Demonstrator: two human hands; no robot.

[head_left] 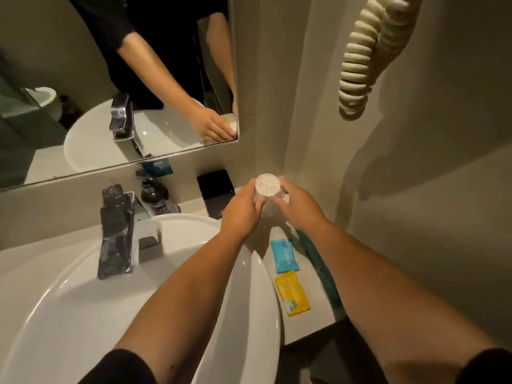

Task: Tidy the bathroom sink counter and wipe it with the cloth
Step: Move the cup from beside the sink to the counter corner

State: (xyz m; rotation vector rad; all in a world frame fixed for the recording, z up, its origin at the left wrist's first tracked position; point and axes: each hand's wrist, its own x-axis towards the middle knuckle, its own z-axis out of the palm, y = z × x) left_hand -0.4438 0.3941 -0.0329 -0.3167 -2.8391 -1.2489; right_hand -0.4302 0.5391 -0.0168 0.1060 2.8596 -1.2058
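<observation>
A clear drinking glass [267, 187], turned upside down, stands at the back right corner of the counter [307, 322]. My left hand [243, 210] grips its left side and my right hand [300, 207] grips its right side. On the counter right of the white sink [249, 273] lie a blue sachet [284, 256] and a yellow sachet [292, 296]. A long teal packet [321, 270] lies along the wall beside them, partly under my right forearm. No cloth is in view.
A chrome tap [116, 231] stands at the back of the sink. Behind it are a dark pump bottle [155, 195] and a black box [216, 187]. A mirror [83, 79] covers the back wall. A coiled cream cord [363, 59] hangs on the right wall.
</observation>
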